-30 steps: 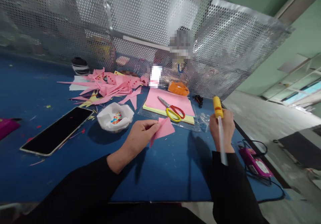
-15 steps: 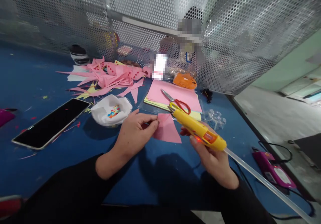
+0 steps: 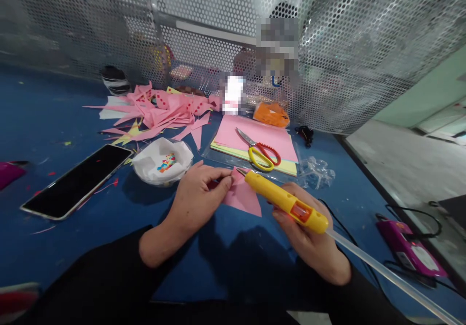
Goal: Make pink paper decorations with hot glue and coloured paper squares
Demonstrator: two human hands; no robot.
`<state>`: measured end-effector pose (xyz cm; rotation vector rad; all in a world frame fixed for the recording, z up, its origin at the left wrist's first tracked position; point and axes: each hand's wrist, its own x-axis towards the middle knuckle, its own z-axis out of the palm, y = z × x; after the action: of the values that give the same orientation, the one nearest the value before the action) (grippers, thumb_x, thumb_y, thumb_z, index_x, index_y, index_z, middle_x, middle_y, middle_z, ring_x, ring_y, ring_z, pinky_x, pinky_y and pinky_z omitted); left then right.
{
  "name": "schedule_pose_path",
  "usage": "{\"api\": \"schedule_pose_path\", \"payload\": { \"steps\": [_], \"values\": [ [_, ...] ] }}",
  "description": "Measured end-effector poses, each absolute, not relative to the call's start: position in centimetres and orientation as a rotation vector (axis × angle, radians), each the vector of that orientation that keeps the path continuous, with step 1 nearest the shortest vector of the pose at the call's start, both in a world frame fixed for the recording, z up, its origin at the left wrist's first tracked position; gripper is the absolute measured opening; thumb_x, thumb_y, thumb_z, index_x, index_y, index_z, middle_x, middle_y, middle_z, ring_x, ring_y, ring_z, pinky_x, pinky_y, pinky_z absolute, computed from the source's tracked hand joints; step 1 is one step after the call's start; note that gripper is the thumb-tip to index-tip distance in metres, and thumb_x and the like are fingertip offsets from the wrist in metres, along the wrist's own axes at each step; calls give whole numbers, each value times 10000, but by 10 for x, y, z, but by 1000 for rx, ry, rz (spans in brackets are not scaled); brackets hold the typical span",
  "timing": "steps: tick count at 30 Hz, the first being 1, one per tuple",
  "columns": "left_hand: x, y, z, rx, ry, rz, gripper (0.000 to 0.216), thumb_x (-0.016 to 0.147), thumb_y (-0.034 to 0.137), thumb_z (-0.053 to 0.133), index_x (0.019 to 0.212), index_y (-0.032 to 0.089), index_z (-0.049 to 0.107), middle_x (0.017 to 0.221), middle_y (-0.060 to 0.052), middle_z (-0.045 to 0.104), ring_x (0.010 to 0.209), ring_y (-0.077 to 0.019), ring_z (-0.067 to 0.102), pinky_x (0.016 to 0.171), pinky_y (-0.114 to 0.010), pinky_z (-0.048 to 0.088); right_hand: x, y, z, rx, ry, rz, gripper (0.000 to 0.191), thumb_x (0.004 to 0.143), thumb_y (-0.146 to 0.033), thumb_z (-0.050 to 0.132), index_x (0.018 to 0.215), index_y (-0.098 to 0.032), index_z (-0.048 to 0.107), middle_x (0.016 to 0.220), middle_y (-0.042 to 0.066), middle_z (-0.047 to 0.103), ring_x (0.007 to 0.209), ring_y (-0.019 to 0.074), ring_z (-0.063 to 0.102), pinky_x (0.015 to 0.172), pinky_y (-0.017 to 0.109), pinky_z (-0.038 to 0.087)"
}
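Observation:
Between the thumb and fingers of my left hand (image 3: 200, 194) is the edge of a small piece of pink paper (image 3: 244, 197), held just above the blue table. My right hand (image 3: 309, 230) is wrapped round a yellow glue gun (image 3: 280, 196), with a long clear glue stick (image 3: 386, 269) sticking out of its back end. The gun's metal nozzle points left at the paper's upper edge, close to my left fingertips; whether it touches, I cannot tell. Behind the gun, scissors (image 3: 260, 155) with red and yellow handles lie on a stack of coloured paper (image 3: 225, 133).
A paper-lined bowl (image 3: 149, 162) with small colourful bits stands left of my left hand, beside a black phone (image 3: 80, 179). Cut pink paper pieces (image 3: 171, 113) lie behind. At right are crumpled clear plastic (image 3: 316, 172), a purple power strip (image 3: 409, 247) and cables. A perforated metal screen (image 3: 211, 38) borders the back.
My right hand has drawn the glue gun down and left, so its nozzle now sits over the pink paper's upper edge. My left hand keeps its hold on the paper, which has tilted slightly.

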<state>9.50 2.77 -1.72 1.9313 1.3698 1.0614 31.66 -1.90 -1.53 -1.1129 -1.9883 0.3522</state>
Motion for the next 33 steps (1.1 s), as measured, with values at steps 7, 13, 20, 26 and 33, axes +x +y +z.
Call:
{"api": "schedule_pose_path", "payload": {
  "steps": [7,13,20,26,33],
  "values": [
    [95,26,-16,2028,1402,1097,200,892,290,570,831,271,759,839,27,787,774,-182,688,1161,-578,295,316,-18,-16,-1159,-2005,282,187,979,-366,559,880,-209,573,758,-20,587,616,113,551,556,277,416],
    [96,25,-15,2066,1411,1106,189,884,274,574,850,285,760,820,33,783,782,-186,693,1154,-569,306,316,-18,-16,-1178,-2021,214,219,982,-376,549,845,-205,563,720,-33,570,581,97,526,532,256,398],
    [97,25,-16,2112,1396,1115,203,891,260,563,821,260,753,779,33,769,758,-175,685,1136,-564,318,314,-18,-14,-1209,-2032,171,255,981,-397,544,811,-206,549,688,-39,552,550,95,504,513,249,377],
    [97,25,-15,2122,1395,1115,208,903,277,571,810,256,756,780,32,772,750,-169,681,1133,-546,320,314,-18,-14,-1223,-2044,139,278,986,-410,534,792,-210,539,676,-34,551,535,101,504,508,249,369],
    [97,24,-16,2089,1392,1114,183,894,270,590,828,246,758,795,28,776,766,-172,687,1150,-538,299,314,-19,-16,-1253,-2032,141,296,991,-433,531,796,-211,539,681,-32,555,545,106,504,524,260,364]
  ]
}}
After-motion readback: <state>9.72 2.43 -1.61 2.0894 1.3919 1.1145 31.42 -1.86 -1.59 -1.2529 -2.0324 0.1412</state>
